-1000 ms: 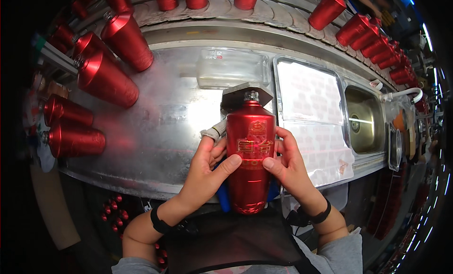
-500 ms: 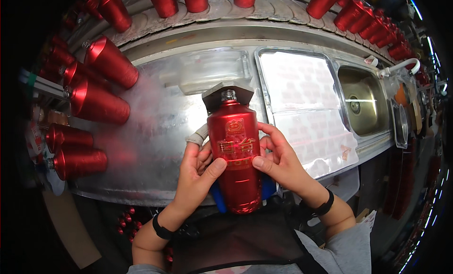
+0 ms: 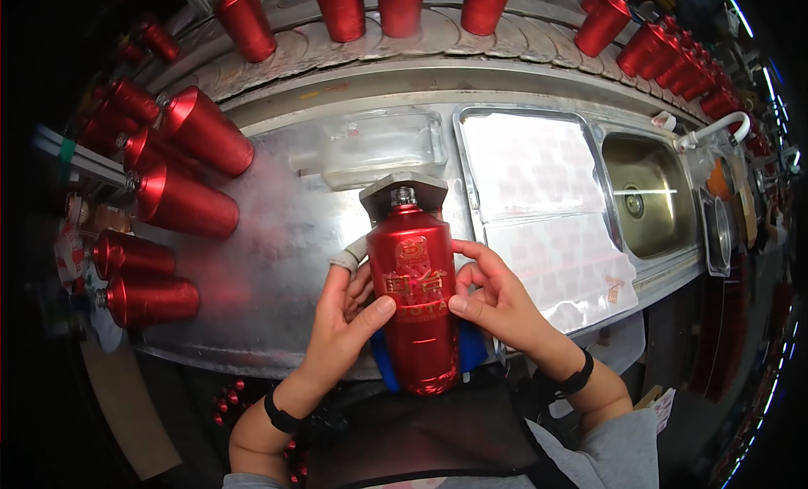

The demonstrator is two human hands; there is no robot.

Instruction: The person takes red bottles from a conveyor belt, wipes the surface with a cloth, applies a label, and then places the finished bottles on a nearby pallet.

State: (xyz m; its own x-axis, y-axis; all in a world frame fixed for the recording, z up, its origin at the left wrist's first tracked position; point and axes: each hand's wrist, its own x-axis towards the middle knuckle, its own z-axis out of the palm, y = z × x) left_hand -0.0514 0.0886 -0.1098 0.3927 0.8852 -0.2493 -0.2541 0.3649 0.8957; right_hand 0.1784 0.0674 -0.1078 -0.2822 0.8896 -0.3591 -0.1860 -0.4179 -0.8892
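A red metallic bottle (image 3: 412, 342) with gold lettering and a clear threaded neck lies tilted in front of me, neck pointing away. My left hand (image 3: 341, 325) is closed along its left side, thumb on the front face; a whitish wrap (image 3: 349, 255) covers one fingertip. On the opposite side, my right hand (image 3: 501, 308) presses its thumb and index finger to the bottle's edge, other fingers curled. Behind the neck is a dark grey angular block (image 3: 380, 196). Something blue (image 3: 472, 348) shows beneath the bottle's lower part.
Several red bottles (image 3: 189, 201) lie on the left of the metal bench (image 3: 269, 308). A clear tray (image 3: 383, 148) sits at the back. Right of centre are a sheet of stickers (image 3: 547, 262) and a sink (image 3: 644, 194). More bottles stand on a conveyor (image 3: 303, 55) beyond.
The bottles on the conveyor have shifted to the right. My view has tilted slightly, so the bench appears lower. Both hands keep their hold on the bottle, the thumbs slightly lower in view.
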